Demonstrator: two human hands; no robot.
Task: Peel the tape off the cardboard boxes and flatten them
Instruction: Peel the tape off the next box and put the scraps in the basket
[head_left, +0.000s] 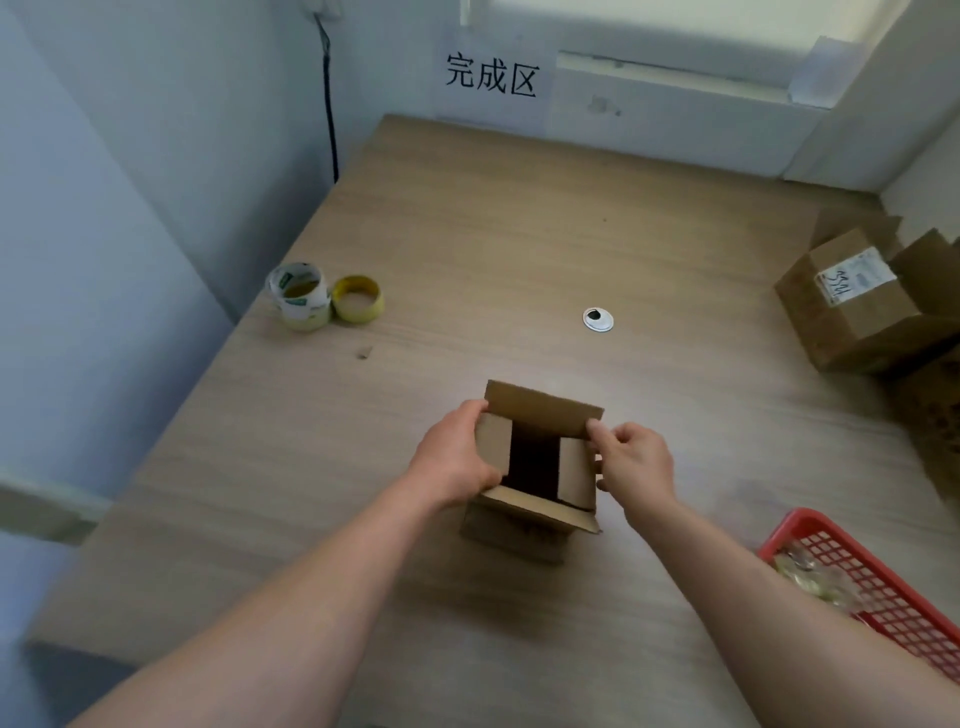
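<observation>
Cardboard box (535, 467), sitting open on the desk (519, 234), is looking light and easily creased, the left grip (454, 457) clasping its left wall and the right grip (634, 460) pinching its right flap.

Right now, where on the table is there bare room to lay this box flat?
Bare table runs from the tape rolls and grommet back to the sign. The right edge is crowded: boxes, red basket.

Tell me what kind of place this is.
Probably a small sorting workstation in an office-like room: a wooden desk with a cable grommet, a wall sign reading 完成区, finished area, tape rolls, and cardboard boxes piled at the right. The left hand and right hand hold an open box.
</observation>
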